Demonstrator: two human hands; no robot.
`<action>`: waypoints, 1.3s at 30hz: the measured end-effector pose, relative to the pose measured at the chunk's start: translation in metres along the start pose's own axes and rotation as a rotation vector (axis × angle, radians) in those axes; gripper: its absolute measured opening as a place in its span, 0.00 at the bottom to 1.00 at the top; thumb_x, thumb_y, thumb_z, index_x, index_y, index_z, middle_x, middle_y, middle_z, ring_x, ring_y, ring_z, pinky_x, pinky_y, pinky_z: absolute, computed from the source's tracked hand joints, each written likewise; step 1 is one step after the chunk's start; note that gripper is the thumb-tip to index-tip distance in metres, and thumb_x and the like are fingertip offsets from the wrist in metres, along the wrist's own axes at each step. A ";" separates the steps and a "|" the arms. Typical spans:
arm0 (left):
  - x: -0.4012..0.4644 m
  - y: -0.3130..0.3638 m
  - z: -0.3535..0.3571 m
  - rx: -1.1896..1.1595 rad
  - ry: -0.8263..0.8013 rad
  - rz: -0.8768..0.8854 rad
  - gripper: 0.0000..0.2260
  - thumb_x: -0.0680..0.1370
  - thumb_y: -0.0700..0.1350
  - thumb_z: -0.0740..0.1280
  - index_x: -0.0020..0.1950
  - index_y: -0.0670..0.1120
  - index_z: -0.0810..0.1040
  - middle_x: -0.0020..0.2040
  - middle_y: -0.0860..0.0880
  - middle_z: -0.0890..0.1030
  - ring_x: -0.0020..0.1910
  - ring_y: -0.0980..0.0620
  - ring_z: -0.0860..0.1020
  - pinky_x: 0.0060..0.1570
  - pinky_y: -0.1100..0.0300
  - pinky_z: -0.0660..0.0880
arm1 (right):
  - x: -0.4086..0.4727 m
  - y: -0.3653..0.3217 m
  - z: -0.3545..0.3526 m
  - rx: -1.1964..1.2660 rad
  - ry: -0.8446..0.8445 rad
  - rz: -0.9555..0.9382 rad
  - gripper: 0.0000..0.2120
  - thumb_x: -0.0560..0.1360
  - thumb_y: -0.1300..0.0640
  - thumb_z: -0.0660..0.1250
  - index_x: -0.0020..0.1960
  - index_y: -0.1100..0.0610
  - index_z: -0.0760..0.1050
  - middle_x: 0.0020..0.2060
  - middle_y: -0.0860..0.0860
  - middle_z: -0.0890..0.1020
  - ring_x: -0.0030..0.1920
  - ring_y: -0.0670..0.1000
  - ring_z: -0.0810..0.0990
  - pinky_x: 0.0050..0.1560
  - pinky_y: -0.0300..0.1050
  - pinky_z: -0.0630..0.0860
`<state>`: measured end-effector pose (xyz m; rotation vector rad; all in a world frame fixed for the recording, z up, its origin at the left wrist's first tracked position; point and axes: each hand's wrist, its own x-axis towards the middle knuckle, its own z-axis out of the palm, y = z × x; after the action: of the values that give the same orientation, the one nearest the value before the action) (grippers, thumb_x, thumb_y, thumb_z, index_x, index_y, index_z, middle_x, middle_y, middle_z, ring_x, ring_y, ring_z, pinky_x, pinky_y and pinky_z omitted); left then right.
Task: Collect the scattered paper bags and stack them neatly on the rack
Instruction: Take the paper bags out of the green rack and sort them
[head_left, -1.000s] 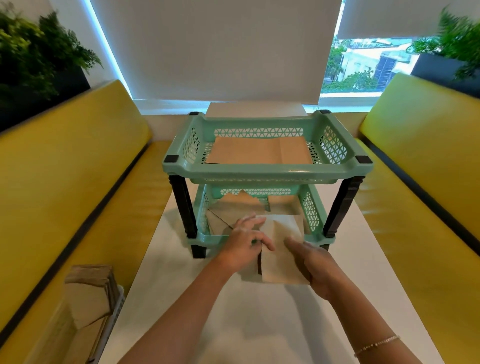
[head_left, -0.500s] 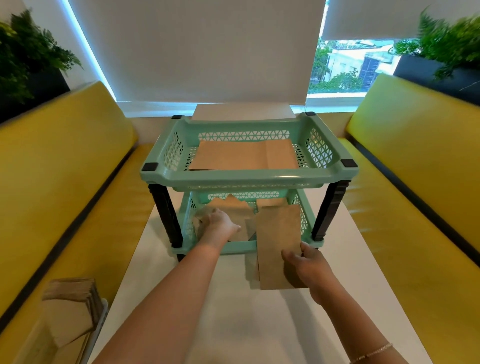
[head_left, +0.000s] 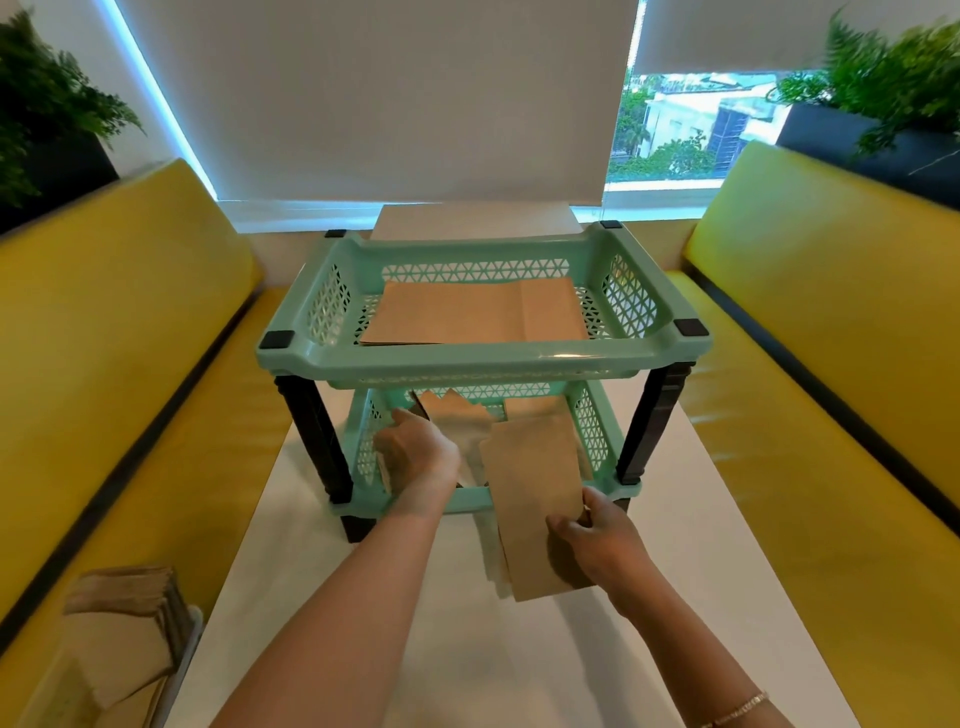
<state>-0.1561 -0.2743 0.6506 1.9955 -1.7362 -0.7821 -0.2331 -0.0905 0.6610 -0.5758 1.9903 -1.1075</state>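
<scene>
Bag (head_left: 535, 499) pinched at near end – right hand (head_left: 597, 545) fingers (head_left: 563, 527) on top.

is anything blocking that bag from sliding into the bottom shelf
Partly. The right hand holds the paper bag over the lower tray front rim; the left hand and loose bags already lie inside.

Lower tier (head_left: 470, 499) front open between black posts (head_left: 317, 436); upper tray (head_left: 483, 358) caps headroom, left hand (head_left: 421, 457) and bag (head_left: 535, 499) crowding gap.
</scene>
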 end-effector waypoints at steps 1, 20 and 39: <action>-0.003 -0.002 -0.003 -0.014 0.017 0.070 0.15 0.74 0.36 0.65 0.60 0.44 0.69 0.56 0.39 0.75 0.51 0.42 0.77 0.46 0.52 0.77 | 0.000 0.000 0.000 0.007 -0.001 0.005 0.18 0.77 0.58 0.64 0.66 0.53 0.68 0.51 0.49 0.75 0.53 0.53 0.75 0.53 0.50 0.75; -0.059 -0.006 -0.057 -0.594 -0.228 0.146 0.09 0.79 0.41 0.63 0.58 0.47 0.70 0.42 0.55 0.73 0.41 0.55 0.73 0.38 0.64 0.69 | -0.003 -0.005 -0.004 0.252 0.106 0.104 0.07 0.81 0.54 0.58 0.51 0.55 0.73 0.50 0.57 0.77 0.50 0.58 0.76 0.49 0.53 0.75; -0.042 -0.012 -0.031 0.012 -0.177 0.292 0.17 0.76 0.43 0.66 0.63 0.41 0.67 0.62 0.40 0.70 0.60 0.44 0.70 0.52 0.58 0.69 | -0.026 -0.004 0.001 0.089 0.073 -0.049 0.19 0.78 0.56 0.63 0.67 0.54 0.66 0.56 0.52 0.76 0.53 0.55 0.76 0.54 0.52 0.74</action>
<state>-0.1308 -0.2331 0.6740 1.6680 -2.0761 -0.8679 -0.2165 -0.0753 0.6741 -0.5475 1.9867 -1.2568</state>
